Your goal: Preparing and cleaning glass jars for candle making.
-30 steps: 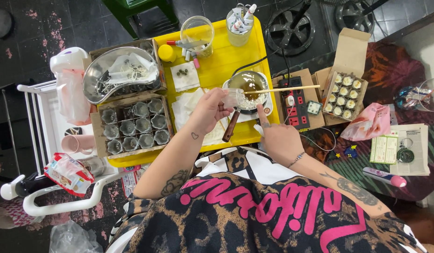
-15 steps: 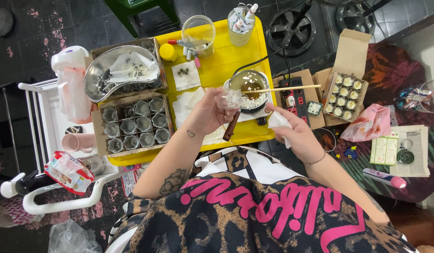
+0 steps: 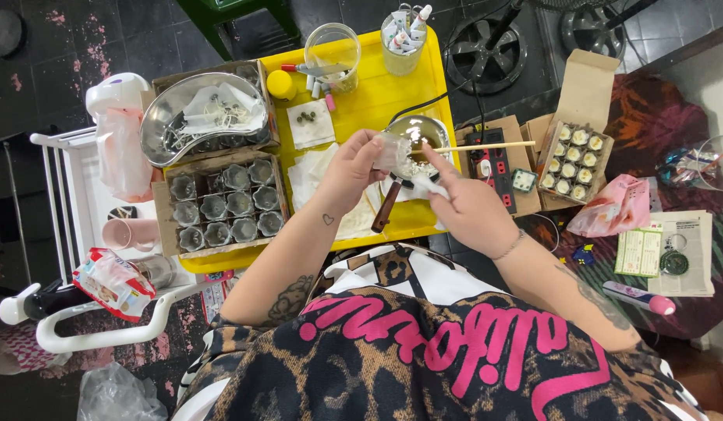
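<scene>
- Small clear cup (image 3: 393, 150), pinched in the left hand (image 3: 354, 168), sits right above the near rim of the small metal pan (image 3: 418, 139) on the yellow tray (image 3: 377, 101).
- Right hand (image 3: 471, 206) comes in from the right, fingers closed on a scrap of white tissue (image 3: 425, 185) just below and beside the cup.
- Both hands nearly touching; the left is the nearer, it owns the cup.
- The pan's wooden handle (image 3: 385, 206) runs down towards the person, under the hands; a thin stick (image 3: 486, 146) lies across the rim.
</scene>
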